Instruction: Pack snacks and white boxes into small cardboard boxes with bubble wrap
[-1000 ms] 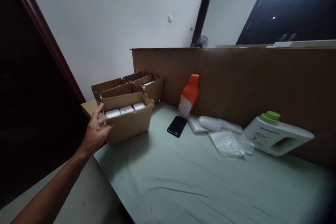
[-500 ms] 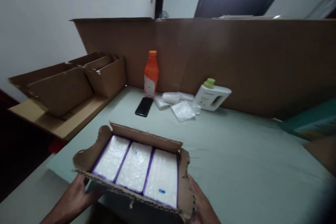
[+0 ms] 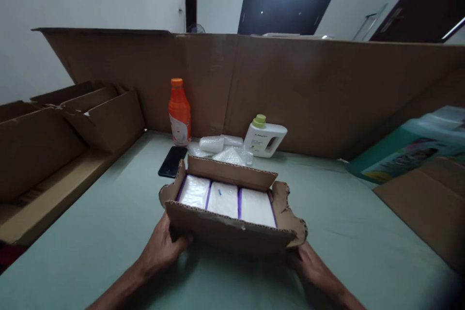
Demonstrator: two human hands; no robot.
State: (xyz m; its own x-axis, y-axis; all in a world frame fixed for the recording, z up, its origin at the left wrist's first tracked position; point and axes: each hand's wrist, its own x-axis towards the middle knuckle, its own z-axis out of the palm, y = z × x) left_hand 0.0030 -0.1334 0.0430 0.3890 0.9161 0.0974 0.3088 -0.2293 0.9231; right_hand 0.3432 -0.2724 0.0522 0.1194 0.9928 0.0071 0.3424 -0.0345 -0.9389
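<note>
An open-topped cardboard box (image 3: 232,230) with ragged flaps sits between my two hands over the pale green table. Inside it, three white plastic-wrapped packs (image 3: 224,199) with purple edges stand side by side. My left hand (image 3: 163,242) grips the box's lower left corner, its thumb along the front. At the lower right corner my right hand (image 3: 307,259) is closed on the box, its fingertips partly hidden beneath. Just behind the box lie clear bubble-wrap packets (image 3: 230,156) and a black phone (image 3: 172,162).
An orange bottle (image 3: 179,116) and a white jug with a green cap (image 3: 264,138) stand before a tall cardboard panel (image 3: 308,92). Cardboard boxes (image 3: 105,121) line the left. On the right are a teal container (image 3: 407,147) and a cardboard flap (image 3: 425,208).
Both hands have carried the box right and farther over the table, its front side now showing more. The camera view has turned right, bringing the teal container further into sight.
</note>
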